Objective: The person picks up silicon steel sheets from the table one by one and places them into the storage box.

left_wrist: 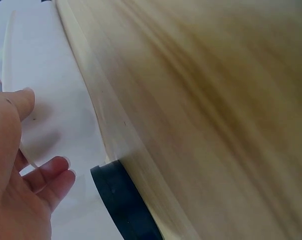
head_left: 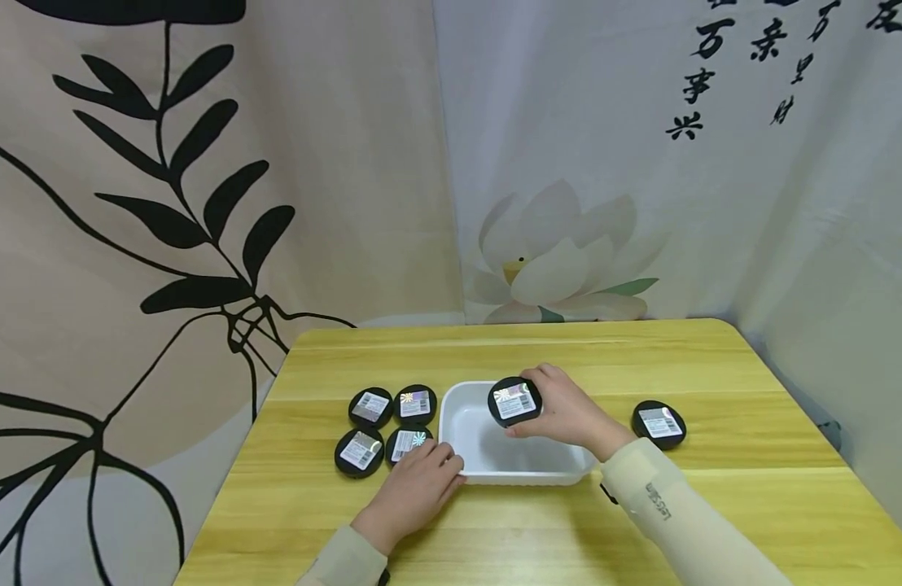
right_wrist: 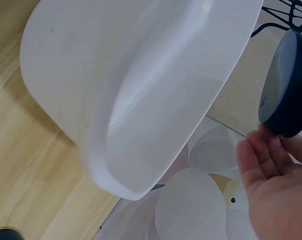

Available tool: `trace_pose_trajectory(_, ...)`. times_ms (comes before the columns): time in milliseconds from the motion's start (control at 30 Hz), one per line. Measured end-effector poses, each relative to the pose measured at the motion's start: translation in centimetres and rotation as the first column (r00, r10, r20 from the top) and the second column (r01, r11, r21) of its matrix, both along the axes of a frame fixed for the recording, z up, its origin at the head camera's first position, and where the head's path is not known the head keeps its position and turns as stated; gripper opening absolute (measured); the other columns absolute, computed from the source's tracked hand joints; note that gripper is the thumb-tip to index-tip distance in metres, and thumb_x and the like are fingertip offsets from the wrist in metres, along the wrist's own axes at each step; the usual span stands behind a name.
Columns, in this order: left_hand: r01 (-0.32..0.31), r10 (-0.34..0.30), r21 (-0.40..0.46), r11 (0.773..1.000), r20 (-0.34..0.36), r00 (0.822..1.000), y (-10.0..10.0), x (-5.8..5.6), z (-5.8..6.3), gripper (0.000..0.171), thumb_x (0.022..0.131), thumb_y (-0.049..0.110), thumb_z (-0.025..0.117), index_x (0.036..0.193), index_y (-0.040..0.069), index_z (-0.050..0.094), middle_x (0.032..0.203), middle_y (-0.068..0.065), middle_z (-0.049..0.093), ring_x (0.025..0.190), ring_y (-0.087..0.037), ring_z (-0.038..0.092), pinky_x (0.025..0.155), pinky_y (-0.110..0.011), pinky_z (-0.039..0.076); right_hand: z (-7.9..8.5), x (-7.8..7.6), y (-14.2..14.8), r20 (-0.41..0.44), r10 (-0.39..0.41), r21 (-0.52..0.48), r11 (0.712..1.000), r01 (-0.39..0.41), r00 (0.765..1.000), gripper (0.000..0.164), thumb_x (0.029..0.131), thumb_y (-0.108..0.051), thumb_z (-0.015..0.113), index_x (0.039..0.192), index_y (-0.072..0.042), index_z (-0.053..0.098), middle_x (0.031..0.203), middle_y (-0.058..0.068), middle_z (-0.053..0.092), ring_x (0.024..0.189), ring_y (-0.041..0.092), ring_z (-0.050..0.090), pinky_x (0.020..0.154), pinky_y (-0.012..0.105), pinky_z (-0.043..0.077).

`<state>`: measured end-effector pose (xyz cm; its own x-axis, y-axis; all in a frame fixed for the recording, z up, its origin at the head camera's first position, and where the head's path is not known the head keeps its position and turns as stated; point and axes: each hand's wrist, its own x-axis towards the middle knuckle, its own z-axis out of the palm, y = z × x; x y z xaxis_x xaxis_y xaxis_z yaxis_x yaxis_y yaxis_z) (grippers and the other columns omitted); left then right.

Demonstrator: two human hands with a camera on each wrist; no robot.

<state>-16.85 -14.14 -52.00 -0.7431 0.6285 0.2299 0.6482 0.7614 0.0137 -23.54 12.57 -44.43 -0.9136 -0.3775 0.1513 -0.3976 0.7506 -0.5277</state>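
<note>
Right hand (head_left: 566, 411) grips a black, disc-shaped, white-labelled container (head_left: 514, 400) above a white, rectangular, plastic-looking tray (head_left: 524, 477); left hand (head_left: 419, 488) holds the tray's near left corner; a yellow wood-grain bench (head_left: 539, 529) supports the tray.

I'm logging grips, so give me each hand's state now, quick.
Left hand: open, at a near corner of the white tray.
Right hand: closed, holding a round black container.

Curtained nook, room type unclear: printed drapes (head_left: 363, 163), wooden table (head_left: 510, 529).
</note>
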Motion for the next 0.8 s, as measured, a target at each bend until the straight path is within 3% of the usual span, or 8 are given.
trace_pose_trajectory(533,0.022,-0.022,-0.004,1.000,-0.035,0.999,-0.1,0.0,-0.1,0.017,0.095,0.038,0.044,0.098,0.024,0.052,0.093,0.008,0.045,0.084,-0.013,0.039,0.076,-0.031,0.040,0.0,-0.7,-0.3,0.006,0.020,0.009,1.000,-0.020,1.000,0.092,0.051,-0.062,0.078,0.122,-0.010,0.051,0.108,-0.003,0.049,0.094,0.013,0.046,0.081,0.032,0.041)
trace_pose_trajectory(800,0.022,-0.022,-0.006,1.000,-0.056,0.998,-0.1,0.0,0.0,0.016,0.095,0.038,0.045,0.097,0.024,0.052,0.092,0.008,0.044,0.084,-0.014,0.040,0.076,-0.030,0.039,0.0,-1.1,-0.5,-0.001,0.028,0.015,0.999,-0.028,1.000,0.087,0.052,-0.054,0.082,0.120,-0.009,0.052,0.107,-0.001,0.049,0.094,0.015,0.047,0.082,0.034,0.041)
